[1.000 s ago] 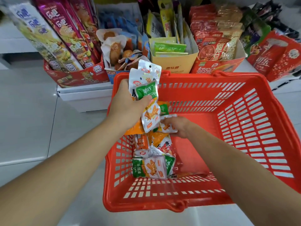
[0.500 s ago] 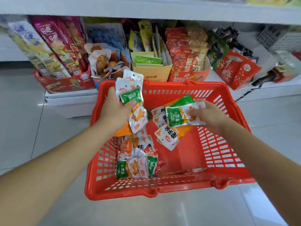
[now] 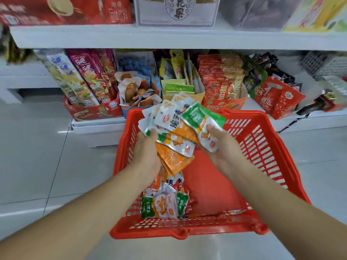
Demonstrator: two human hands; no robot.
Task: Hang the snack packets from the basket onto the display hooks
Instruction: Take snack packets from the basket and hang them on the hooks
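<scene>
A red plastic basket [image 3: 262, 147] stands on the floor in front of the shelves. Above it, my left hand [image 3: 145, 149] grips a fanned bunch of white, green and orange snack packets [image 3: 172, 119]. My right hand [image 3: 223, 145] pinches more packets [image 3: 202, 117], green and white ones, pressed against the left bunch. Several packets [image 3: 163, 201] lie in the basket's near left corner, partly hidden by my left forearm. No display hooks are in view.
A low white shelf [image 3: 97, 126] behind the basket carries open cartons of snacks [image 3: 90, 87]. A higher white shelf board [image 3: 169, 37] with boxes runs across the top. Grey tiled floor [image 3: 37, 156] lies to the left and right.
My right hand rose out of the basket with packets and brought them against the left hand's bunch. Both hands lifted higher, and the view tilted up toward the shelves.
</scene>
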